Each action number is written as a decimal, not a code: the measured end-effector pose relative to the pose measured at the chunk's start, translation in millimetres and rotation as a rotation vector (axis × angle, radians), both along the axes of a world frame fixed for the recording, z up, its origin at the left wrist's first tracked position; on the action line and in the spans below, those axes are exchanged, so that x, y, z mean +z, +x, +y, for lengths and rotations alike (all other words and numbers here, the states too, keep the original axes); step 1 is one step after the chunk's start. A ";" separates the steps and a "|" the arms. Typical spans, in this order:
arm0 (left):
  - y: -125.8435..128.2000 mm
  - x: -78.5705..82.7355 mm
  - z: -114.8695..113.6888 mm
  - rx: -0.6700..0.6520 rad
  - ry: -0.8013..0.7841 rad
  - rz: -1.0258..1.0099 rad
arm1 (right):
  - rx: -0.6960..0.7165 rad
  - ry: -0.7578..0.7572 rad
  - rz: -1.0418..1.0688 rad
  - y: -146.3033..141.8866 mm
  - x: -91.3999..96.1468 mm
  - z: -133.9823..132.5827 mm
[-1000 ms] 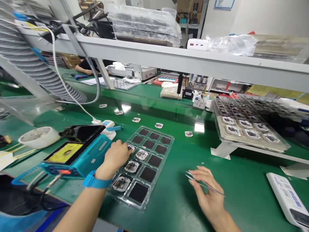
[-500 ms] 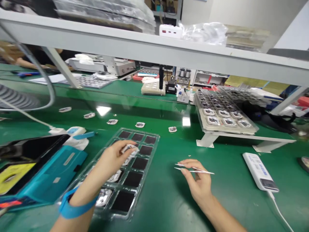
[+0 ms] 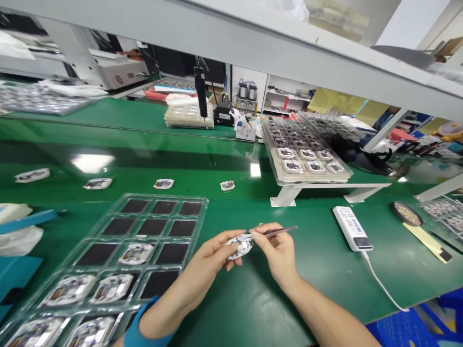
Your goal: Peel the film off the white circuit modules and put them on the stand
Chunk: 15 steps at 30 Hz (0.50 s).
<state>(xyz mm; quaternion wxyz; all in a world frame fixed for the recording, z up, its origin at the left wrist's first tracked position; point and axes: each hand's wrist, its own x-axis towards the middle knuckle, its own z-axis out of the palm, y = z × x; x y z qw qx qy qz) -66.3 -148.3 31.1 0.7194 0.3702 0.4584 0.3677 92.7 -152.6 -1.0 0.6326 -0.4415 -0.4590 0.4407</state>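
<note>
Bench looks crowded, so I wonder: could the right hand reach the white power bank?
Probably yes: nothing stands between the right hand and the white power bank, though that hand now holds tweezers.

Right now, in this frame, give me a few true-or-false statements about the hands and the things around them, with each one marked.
1. The left hand holds a small circuit part. True.
2. The clear plastic tray is filled with parts in every row. False: parts lie only in its nearer rows.
3. The right hand holds tweezers against the circuit part. True.
4. The white power bank lies to the left of the hands. False: it lies to their right.
</note>
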 end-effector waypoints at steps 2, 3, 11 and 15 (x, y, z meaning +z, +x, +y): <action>-1.2 0.7 -2.3 0.025 -0.013 -0.017 | 0.013 -0.018 -0.003 -0.2 -0.9 -0.3; -1.4 0.8 -3.3 0.036 -0.016 -0.022 | 0.018 -0.026 -0.005 -0.3 -1.3 -0.6; 0.5 -1.9 -6.5 0.028 0.015 0.027 | 0.093 -0.038 0.034 -3.1 -1.5 -2.2; -0.3 -1.6 -4.4 0.011 0.009 0.039 | 0.119 0.096 -0.017 -3.8 -0.8 -2.8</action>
